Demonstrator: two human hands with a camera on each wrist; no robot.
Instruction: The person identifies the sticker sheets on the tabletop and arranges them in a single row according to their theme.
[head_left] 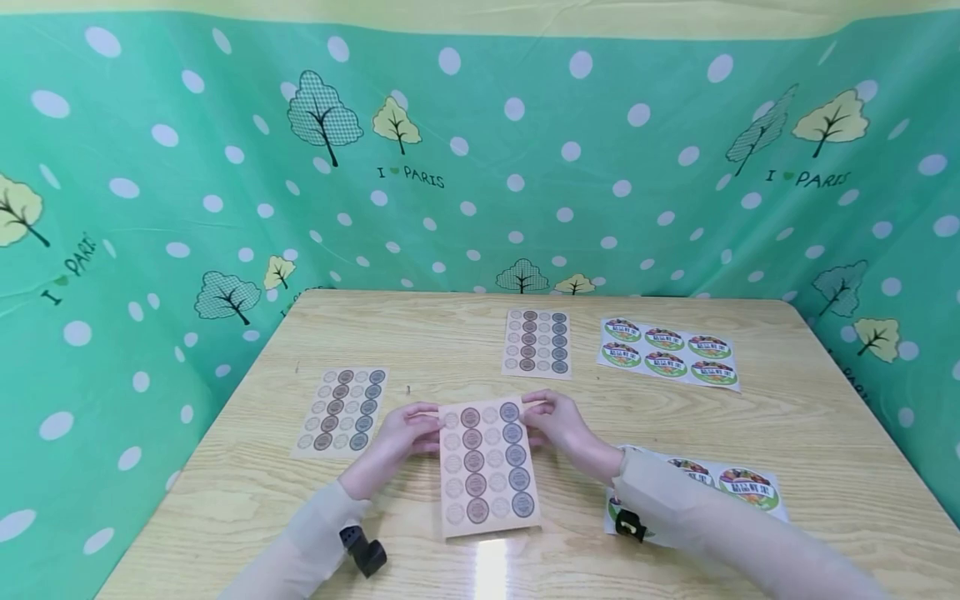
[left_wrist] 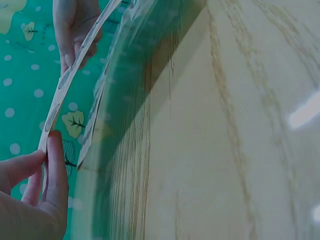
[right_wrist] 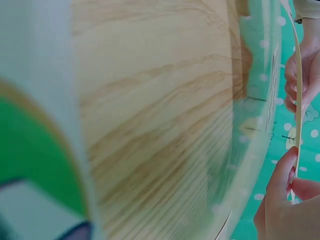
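Between my two hands is a tan sticker sheet (head_left: 489, 467) printed with columns of round labels, pale ones alternating with brown and grey ones. My left hand (head_left: 408, 433) pinches its upper left edge, thumb on the face and fingers behind. At the upper right edge my right hand (head_left: 566, 429) pinches the same sheet. From the side, in the left wrist view, the sheet (left_wrist: 62, 92) looks thin and slightly bowed, raised above the table. The right wrist view shows the sheet (right_wrist: 298, 95) edge-on, with the right thumb and fingers (right_wrist: 285, 172) at its near end.
A similar round-label sheet (head_left: 302, 451) lies at the left, another (head_left: 536, 373) at the back middle. A sheet of oval fruit stickers (head_left: 675, 353) lies at the back right; a second fruit sheet (head_left: 768, 477) is partly under my right forearm. A polka-dot curtain (head_left: 517, 142) stands behind the wooden table (head_left: 825, 417).
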